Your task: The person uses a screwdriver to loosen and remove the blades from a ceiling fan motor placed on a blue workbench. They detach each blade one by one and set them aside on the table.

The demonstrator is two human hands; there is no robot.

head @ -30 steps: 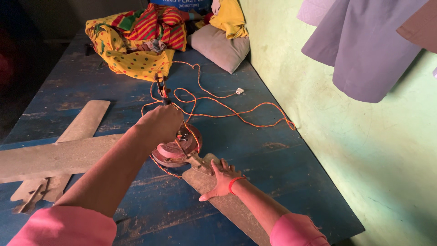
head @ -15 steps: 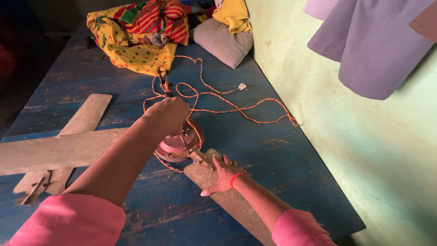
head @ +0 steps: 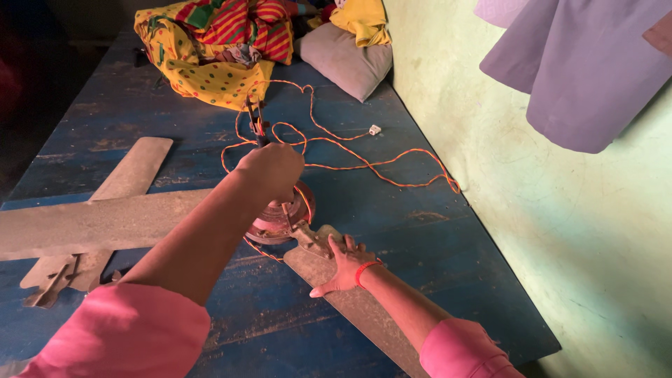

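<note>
A ceiling fan lies on a blue wooden table [head: 420,231]. Its reddish motor hub [head: 283,217] sits at the middle, with grey blades reaching left [head: 98,220] and toward me at the right [head: 364,308]. My left hand [head: 271,170] is closed over the top of the hub, gripping something I cannot make out. My right hand [head: 343,264] presses flat, fingers spread, on the near blade by its metal bracket [head: 311,240]. An orange wire [head: 364,164] loops from the hub across the table to a small white connector [head: 375,129].
A loose fan blade [head: 105,210] with a bracket lies at the left. A pile of yellow and striped cloth [head: 210,56] and a grey pillow [head: 346,59] sit at the far end. A green wall [head: 532,210] with hanging lilac clothes [head: 588,63] borders the table's right side.
Both hands stay on the fan, the left on the hub and the right on the blade. The view has shifted slightly; the hands barely moved.
</note>
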